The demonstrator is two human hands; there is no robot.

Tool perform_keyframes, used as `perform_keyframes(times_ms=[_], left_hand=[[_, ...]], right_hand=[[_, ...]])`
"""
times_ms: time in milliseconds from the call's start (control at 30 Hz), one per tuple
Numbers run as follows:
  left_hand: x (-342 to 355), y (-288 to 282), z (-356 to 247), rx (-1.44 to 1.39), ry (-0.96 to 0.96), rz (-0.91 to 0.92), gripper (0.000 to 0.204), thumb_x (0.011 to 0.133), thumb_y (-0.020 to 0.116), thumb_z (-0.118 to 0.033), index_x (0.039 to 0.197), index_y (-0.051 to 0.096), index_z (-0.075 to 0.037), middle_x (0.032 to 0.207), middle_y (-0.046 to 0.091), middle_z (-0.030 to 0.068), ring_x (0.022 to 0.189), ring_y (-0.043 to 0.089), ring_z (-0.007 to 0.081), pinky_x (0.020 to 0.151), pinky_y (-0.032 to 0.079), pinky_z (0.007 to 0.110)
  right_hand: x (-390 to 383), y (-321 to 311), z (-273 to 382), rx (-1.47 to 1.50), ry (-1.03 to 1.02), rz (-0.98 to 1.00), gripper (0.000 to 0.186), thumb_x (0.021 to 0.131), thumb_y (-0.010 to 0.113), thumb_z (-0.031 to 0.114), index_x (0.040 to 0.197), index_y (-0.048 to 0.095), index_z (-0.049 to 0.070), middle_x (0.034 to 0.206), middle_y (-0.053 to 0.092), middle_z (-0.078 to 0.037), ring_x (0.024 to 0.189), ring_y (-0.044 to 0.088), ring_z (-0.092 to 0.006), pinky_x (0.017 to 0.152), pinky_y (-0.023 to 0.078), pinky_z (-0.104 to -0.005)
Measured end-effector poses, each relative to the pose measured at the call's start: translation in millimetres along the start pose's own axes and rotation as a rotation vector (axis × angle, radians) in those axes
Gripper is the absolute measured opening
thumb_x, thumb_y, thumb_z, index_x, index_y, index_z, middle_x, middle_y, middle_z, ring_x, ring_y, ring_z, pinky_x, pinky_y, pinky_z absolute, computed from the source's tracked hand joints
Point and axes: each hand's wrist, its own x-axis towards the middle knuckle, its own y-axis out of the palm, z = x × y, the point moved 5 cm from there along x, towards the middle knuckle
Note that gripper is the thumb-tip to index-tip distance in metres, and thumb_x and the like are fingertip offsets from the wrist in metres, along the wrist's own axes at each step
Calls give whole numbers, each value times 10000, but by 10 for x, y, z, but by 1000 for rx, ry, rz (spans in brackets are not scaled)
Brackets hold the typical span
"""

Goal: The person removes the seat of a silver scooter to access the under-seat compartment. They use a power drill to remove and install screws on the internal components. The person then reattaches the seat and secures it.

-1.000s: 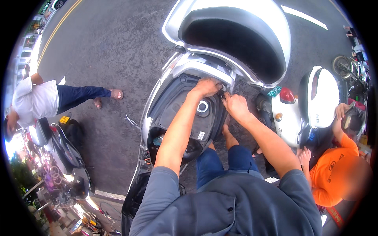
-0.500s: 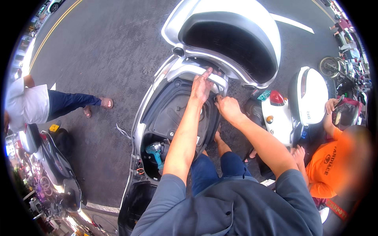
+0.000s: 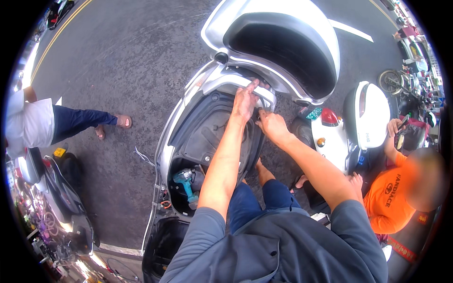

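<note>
The silver scooter's rear body (image 3: 168,139) has a dark inner panel (image 3: 212,129), with its silver-and-black lid (image 3: 283,56) lying beyond it. My left hand (image 3: 246,100) reaches onto the silver rail at the far rim, fingers stretched out against it and partly overlapping it. Just right of it, my right hand (image 3: 270,123) is closed at the panel's right rim, fingertips on a small dark thing that I cannot make out. A teal cordless power tool (image 3: 186,186) lies in the black compartment left of my left forearm.
A white scooter with a top box (image 3: 365,115) stands at right, with a person in orange (image 3: 387,203) beside it. A person in a white top (image 3: 37,122) is at left by another scooter (image 3: 63,198). A black open bin (image 3: 163,240) sits below left. More motorcycles (image 3: 391,82) line the far right.
My left hand has moved up from the panel onto the rail, its fingers straightening. The power tool now shows beside my forearm. The view has shifted slightly; my right hand stays at the rim.
</note>
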Motion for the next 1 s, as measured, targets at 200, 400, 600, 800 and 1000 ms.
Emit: perform_keyframes(times_ms=[200, 400, 600, 800, 1000], left_hand=[[4, -12, 15, -3, 6, 30, 171, 964, 584, -164, 1028, 611, -8, 954, 645, 106, 995, 659, 255, 860, 537, 386], [0, 2, 4, 1, -3, 12, 147, 961, 596, -152, 1028, 591, -22, 959, 628, 93, 1028, 656, 276, 891, 536, 393], [-11, -34, -4, 1, 17, 36, 163, 962, 584, -151, 1055, 579, -16, 970, 636, 112, 1007, 652, 262, 883, 531, 382], [-35, 32, -23, 36, -3, 30, 182, 975, 551, -155, 1069, 583, -3, 983, 649, 137, 973, 650, 250, 863, 531, 374], [12, -64, 27, -2, 26, 69, 159, 956, 559, -124, 1070, 565, -12, 995, 617, 101, 1073, 640, 275, 899, 542, 388]], right_hand=[[-3, 67, -20, -57, -32, 91, 234, 886, 627, 205, 987, 576, 0, 762, 671, -207, 717, 680, -385, 639, 549, -469], [-87, 98, -58, -103, -58, 32, 206, 909, 560, 160, 1021, 587, -11, 728, 678, -184, 707, 697, -364, 634, 565, -446], [-29, 135, -84, -53, -17, -14, 248, 925, 572, 221, 986, 598, -18, 689, 668, -195, 661, 688, -378, 607, 560, -455], [24, 100, -65, -55, 38, 34, 245, 908, 614, 225, 931, 594, -18, 696, 660, -211, 681, 675, -396, 608, 544, -477], [-12, 117, -71, -114, -27, 18, 264, 923, 588, 248, 938, 614, -15, 690, 673, -198, 680, 695, -371, 601, 559, -450]])
